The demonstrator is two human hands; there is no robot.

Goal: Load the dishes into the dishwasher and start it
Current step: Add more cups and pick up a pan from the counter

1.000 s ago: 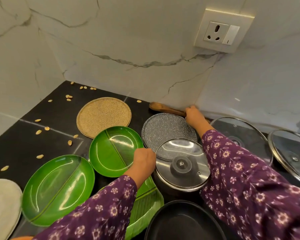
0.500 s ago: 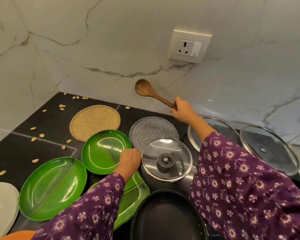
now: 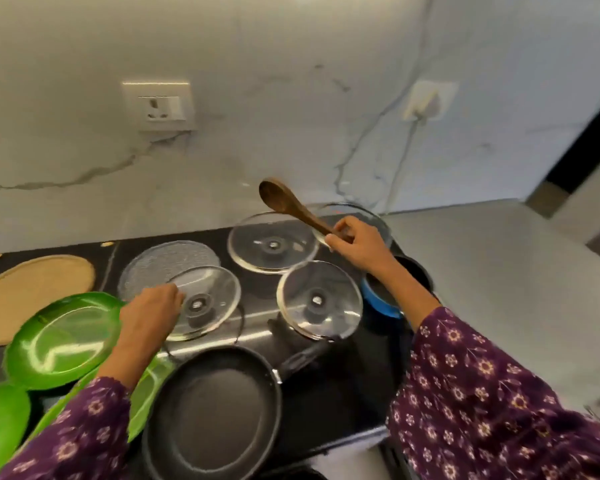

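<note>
The right hand (image 3: pixel 357 244), right of centre in the frame, had its grip closed round the handle end of the wooden spoon (image 3: pixel 284 206). The spoon was lifted clear of the bench (image 3: pixel 354 386), its bowl slanting up and left against the marble wall. Holding it by the tail of the handle probably kept the fingers off the used end and made it easy to carry away.

The left hand (image 3: pixel 149 313) lay at the left rim of a glass lid (image 3: pixel 215 296) in the lower middle. Motion blur hid the fingers, so I could not tell whether that grip pinched the rim or only rested on it. It was most likely steadying the crowded pile.

Two more lids, one behind (image 3: pixel 272 242) and one to the right (image 3: pixel 321 301), sat close by. A black frying pan (image 3: pixel 215 410) was at the bottom centre and a blue pot (image 3: pixel 381 299) showed under the right forearm. Green plates (image 3: pixel 63 337) overlapped at the lower left, with a grey speckled plate (image 3: pixel 160 261) and a tan round plate (image 3: pixel 32 289) beyond them.

The dishwasher was out of view. Judging from how much remained on the bench, loading had barely begun, and the spoon looked like the piece being taken first.
</note>
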